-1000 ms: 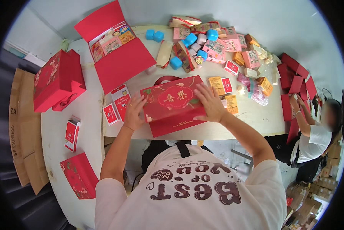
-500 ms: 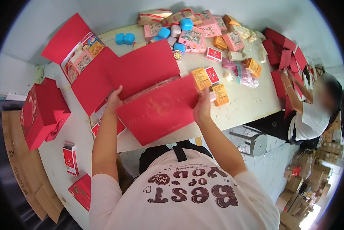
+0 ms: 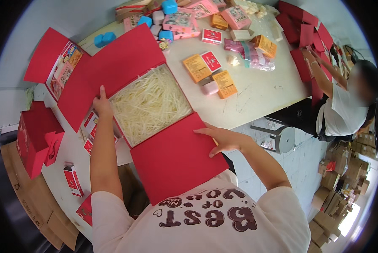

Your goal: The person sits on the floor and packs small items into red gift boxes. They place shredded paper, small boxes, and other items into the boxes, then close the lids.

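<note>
A red gift box [image 3: 178, 156] lies spread wide at the table's front edge, its two lid flaps folded out. Pale yellow shredded paper [image 3: 153, 103] fills its inside. My left hand [image 3: 103, 105] grips the box's left side, thumb up, its other fingers partly hidden. Over the right edge of the near flap, my right hand [image 3: 222, 138] touches the red board with thumb and forefinger spread apart. The near flap hangs past the table edge against my shirt.
Orange boxes [image 3: 224, 84], a pink rounded case [image 3: 210, 87] and a red-and-white carton [image 3: 212, 36] lie to the right. Blue cases [image 3: 169, 6] and pink boxes [image 3: 180, 20] pile up behind. Another red box [image 3: 35, 141] stands left. A co-worker [image 3: 344, 101] handles red boxes at far right.
The near flap has swung down toward me, baring the shredded paper. My right hand has moved lower with it, and my left hand has shifted left. The view has shifted too.
</note>
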Available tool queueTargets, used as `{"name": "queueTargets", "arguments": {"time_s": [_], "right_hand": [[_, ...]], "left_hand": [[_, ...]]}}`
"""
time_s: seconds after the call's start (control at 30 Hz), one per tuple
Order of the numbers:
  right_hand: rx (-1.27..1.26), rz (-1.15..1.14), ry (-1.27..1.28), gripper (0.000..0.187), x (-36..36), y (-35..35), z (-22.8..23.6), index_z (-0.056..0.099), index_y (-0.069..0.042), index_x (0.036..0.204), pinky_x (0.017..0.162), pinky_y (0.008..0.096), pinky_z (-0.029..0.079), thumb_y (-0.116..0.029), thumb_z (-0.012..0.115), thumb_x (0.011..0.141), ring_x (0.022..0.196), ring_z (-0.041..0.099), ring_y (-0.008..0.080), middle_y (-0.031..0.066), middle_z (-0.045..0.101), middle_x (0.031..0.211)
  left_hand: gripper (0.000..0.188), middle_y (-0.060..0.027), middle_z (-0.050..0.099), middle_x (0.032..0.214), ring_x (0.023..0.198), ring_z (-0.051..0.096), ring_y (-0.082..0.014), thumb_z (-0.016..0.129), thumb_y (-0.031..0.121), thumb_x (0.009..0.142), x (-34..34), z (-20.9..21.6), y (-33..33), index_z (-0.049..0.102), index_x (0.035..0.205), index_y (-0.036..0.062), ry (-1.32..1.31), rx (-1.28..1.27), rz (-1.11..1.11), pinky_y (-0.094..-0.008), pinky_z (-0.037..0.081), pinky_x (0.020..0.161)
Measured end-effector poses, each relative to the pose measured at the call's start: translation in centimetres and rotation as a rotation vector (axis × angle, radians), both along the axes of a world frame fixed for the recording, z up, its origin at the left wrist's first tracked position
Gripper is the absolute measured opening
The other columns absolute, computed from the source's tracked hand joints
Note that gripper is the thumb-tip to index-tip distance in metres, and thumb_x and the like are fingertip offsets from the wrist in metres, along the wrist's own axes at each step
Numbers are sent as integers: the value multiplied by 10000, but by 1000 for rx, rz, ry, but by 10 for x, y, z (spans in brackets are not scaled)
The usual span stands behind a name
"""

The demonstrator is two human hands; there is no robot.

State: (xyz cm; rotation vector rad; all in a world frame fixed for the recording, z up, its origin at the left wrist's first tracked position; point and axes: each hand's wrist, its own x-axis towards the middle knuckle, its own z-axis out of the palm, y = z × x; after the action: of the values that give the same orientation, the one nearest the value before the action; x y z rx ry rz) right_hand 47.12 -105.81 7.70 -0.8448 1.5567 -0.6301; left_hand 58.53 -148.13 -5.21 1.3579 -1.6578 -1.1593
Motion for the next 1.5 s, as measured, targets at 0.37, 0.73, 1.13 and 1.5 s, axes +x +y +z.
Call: {"name": "queueTargets", "arguments": {"time_s": [0.37, 0.73, 1.13, 1.5], "right_hand": [[-335, -243, 244, 300, -78, 34, -61, 649, -141, 1032, 997, 375, 340, -236, 697, 751, 1207, 412, 344, 206, 399, 1321], [-631, -683, 842, 495, -134, -24, -102, 447, 9, 1175, 918, 397, 376, 10, 548, 690, 1036, 468, 343, 182, 487, 1116], [-809, -716, 747, 387, -137, -131, -73, 556, -38, 1059, 790, 302, 476, 106, 472, 709, 983, 539, 229, 111, 529, 1070], [-429, -687, 1167, 855, -276, -200, -119, 301, 36, 1291, 997, 437, 302, -240, 743, 614, 1208, 324, 371, 233, 370, 1261]], "left_hand": [[577, -221, 272, 1371, 1294, 203, -379, 593, 161, 810, -8, 41, 143, 323, 1286, -23, -548, -953, -494, -490, 155, 1064], [665, -77, 209, 1464, 1370, 71, -319, 567, 452, 790, -45, -1, 170, 377, 1347, 143, -832, -625, -957, -543, 80, 1081], [227, -103, 586, 965, 934, 542, -307, 680, 160, 666, 10, 46, 134, 619, 868, 77, -162, -1009, -474, -456, 418, 834], [919, -262, 178, 1398, 1262, 178, -446, 674, 430, 701, 114, -21, 79, 199, 1406, 80, -1145, -149, 138, -545, 156, 1033]]}}
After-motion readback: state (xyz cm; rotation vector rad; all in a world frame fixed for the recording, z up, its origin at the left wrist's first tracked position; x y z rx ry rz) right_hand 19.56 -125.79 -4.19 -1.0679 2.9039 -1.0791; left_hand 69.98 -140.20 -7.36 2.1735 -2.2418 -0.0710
